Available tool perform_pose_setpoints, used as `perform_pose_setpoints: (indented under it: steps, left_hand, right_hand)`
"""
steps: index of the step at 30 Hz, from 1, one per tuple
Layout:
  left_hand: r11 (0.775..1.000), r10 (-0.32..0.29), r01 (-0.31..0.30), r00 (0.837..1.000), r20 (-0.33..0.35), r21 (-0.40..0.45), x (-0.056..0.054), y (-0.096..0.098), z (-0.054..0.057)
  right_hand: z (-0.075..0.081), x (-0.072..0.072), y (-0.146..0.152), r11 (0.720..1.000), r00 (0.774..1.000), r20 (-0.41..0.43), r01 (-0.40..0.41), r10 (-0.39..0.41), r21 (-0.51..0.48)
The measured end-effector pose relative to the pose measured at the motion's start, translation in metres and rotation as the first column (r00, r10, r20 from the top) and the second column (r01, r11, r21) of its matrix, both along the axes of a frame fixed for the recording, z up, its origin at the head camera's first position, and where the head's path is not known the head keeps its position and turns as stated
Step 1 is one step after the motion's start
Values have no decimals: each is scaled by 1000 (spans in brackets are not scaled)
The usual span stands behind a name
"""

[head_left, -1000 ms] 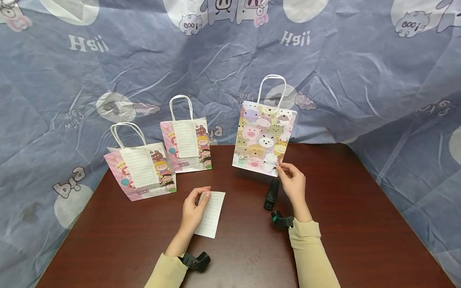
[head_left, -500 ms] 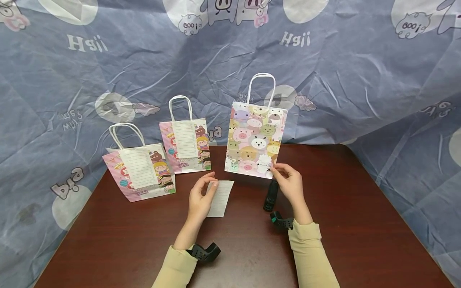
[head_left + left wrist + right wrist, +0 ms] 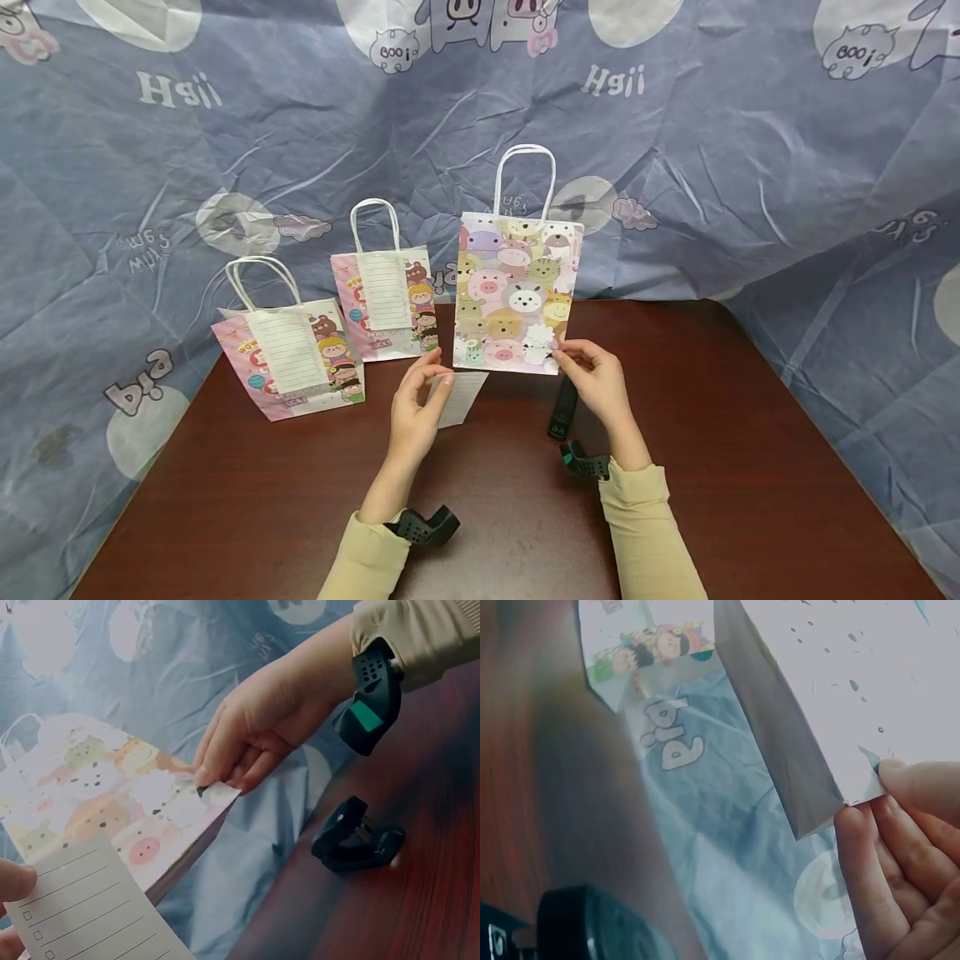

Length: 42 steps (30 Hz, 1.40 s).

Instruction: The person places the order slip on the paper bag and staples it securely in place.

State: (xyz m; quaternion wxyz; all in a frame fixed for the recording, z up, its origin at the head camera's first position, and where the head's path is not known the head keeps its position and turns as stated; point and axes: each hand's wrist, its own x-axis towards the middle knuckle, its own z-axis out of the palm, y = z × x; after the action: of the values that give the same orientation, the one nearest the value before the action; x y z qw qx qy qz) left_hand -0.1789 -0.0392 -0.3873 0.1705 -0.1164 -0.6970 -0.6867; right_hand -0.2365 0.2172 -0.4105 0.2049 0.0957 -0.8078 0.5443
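Observation:
In the head view my right hand (image 3: 600, 387) pinches the lower right corner of a paper gift bag (image 3: 517, 292) printed with cartoon animals. The bag hangs upright above the table, its white twisted handles on top. My left hand (image 3: 416, 408) holds a lined paper slip (image 3: 459, 398) between thumb and fingers, just below the bag's lower left corner. Checkbox lines show on the slip (image 3: 90, 907) in the left wrist view, where it overlaps the bag. The right wrist view shows thumb and fingers on the bag's bottom corner (image 3: 862, 787).
Two pink cartoon gift bags stand at the left, a nearer one (image 3: 296, 358) and a farther one (image 3: 386, 304), each with a lined slip on its front. A black stapler (image 3: 562, 408) lies on the dark wooden table (image 3: 712, 467) near my right hand. A blue printed cloth (image 3: 697, 167) hangs behind.
The animal bag has moved left and straightened in my right hand. My left hand has risen and moved right with the slip, which now reaches the bag's lower edge in the head view.

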Motion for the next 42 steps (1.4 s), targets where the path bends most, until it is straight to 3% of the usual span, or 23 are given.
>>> perform_pose_setpoints:
  steps: [8,14,23,28,35,42]
  left_hand:
    - [999,4,-2,998,-55,34,5,-2,9]
    - [996,36,-26,993,-108,91,-1,-6,-2]
    - [994,84,-63,963,-257,90,-1,-8,-3]
    - [993,97,-77,964,-247,91,0,-9,-3]
    - [992,110,-94,968,-225,79,15,-7,22]
    - [995,88,-73,967,-237,72,15,-7,22]
  right_hand:
    - [12,8,-5,996,999,-7,-53,53,73]
    - [18,14,-9,981,990,29,-142,139,133]
    - [22,19,-17,950,958,141,-270,249,155]
    - [24,20,-19,942,951,148,-293,271,162]
    - [24,21,-18,936,944,124,-322,305,145]
    - [27,23,-21,939,951,114,-303,288,165]
